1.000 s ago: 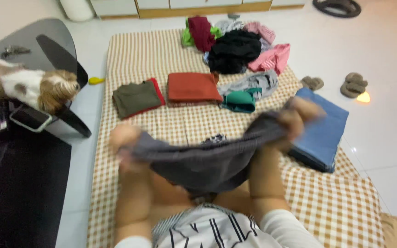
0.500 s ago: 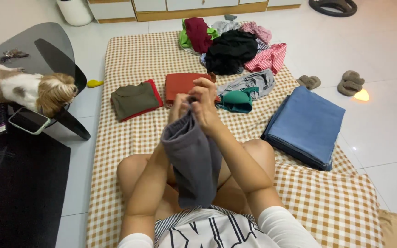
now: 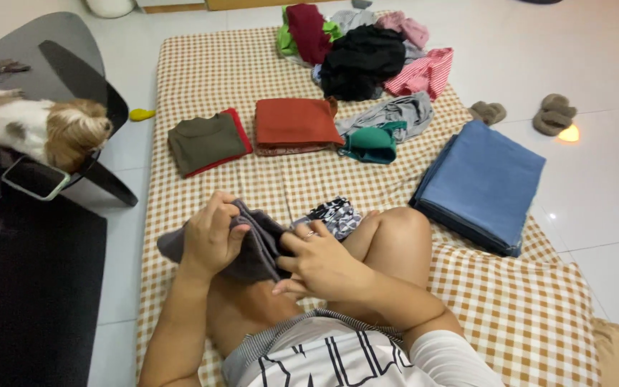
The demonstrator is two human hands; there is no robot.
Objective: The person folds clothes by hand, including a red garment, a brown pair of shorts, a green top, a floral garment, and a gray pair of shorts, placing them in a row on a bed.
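A dark grey garment (image 3: 256, 247), folded into a small bundle, lies across my left thigh. My left hand (image 3: 209, 236) grips its upper left part. My right hand (image 3: 317, 265) pinches its right edge with fingers and thumb. Just beyond my right hand a black-and-white patterned piece (image 3: 334, 213) lies on the checked mat (image 3: 216, 72) beside my raised right knee.
On the mat lie an olive and red folded stack (image 3: 205, 143), a rust folded garment (image 3: 295, 123), a teal piece (image 3: 372, 143), a grey top (image 3: 395, 113), a pile of mixed clothes (image 3: 363, 50) and folded blue fabric (image 3: 481, 183). A small dog (image 3: 37, 129) stands on a chair at left. Slippers (image 3: 531, 113) lie on the tiles.
Both hands have come down from chest height to my lap with the grey garment, which went from spread wide, to hanging folded, to a small bundle on my thigh.
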